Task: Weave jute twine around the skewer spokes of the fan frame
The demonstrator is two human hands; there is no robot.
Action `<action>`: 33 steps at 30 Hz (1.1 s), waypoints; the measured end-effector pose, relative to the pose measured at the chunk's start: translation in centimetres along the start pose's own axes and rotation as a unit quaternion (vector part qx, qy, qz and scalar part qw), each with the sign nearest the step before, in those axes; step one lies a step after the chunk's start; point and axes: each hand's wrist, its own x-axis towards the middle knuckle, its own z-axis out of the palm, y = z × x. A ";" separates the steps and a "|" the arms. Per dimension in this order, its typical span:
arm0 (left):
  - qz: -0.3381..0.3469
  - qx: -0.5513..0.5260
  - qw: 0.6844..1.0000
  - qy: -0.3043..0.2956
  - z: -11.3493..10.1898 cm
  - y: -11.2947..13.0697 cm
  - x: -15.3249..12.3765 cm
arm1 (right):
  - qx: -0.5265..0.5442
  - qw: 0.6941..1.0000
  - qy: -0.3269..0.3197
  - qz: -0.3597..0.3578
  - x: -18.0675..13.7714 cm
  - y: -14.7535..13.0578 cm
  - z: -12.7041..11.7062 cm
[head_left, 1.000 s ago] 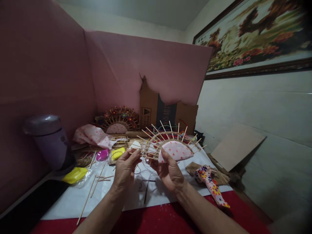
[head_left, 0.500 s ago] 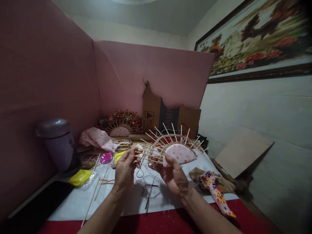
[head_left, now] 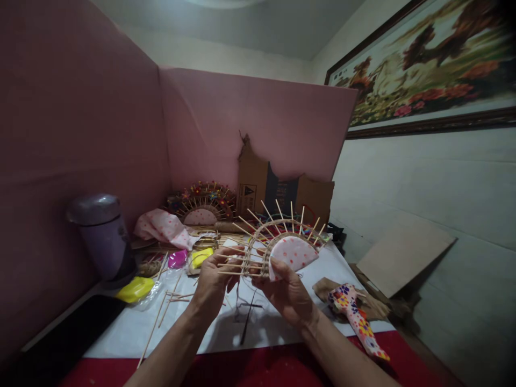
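A half-round woven frame [head_left: 255, 242] of thin wooden sticks and brown twine is held up above the table, its sticks fanning outward. Its flat inner part is a half circle covered in white fabric with red dots [head_left: 293, 252]. My right hand [head_left: 288, 293] grips the lower left corner of this half circle, thumb in front and fingers behind. My left hand [head_left: 212, 279] is at the leftmost sticks, its fingers curled in at the twine [head_left: 237, 290] and partly hidden behind the sticks. Dark twine trails down from the frame onto the white table sheet.
Loose sticks [head_left: 151, 322], a yellow packet [head_left: 136, 290] and a magenta packet [head_left: 177, 259] lie left, near a purple tumbler [head_left: 104, 242] and a black slab [head_left: 76, 333]. A similar decorated half-round [head_left: 200, 216] and cardboard [head_left: 250, 188] stand behind. A flower-patterned wrapped object [head_left: 357, 317] lies right.
The frame has tilted and shifted slightly left, its right end turned away. My left hand has moved slightly, and its fingers now sit lower behind the left sticks. My right hand keeps its grip.
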 end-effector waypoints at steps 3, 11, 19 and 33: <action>-0.023 0.000 1.000 -0.020 0.2 0.2 -0.3 | -0.007 1.000 -0.016 0.011 -0.2 0.0 0.1; 0.022 0.007 0.999 -0.039 0.1 0.0 -0.3 | -0.013 0.999 -0.042 0.017 -0.5 -0.2 0.5; 0.016 0.042 0.998 -0.040 0.0 -0.1 -0.6 | -0.033 0.997 -0.063 0.023 -0.3 0.0 0.0; -0.001 0.030 0.999 -0.037 0.0 0.4 -0.4 | -0.021 0.997 -0.077 0.023 -0.3 -0.5 -0.2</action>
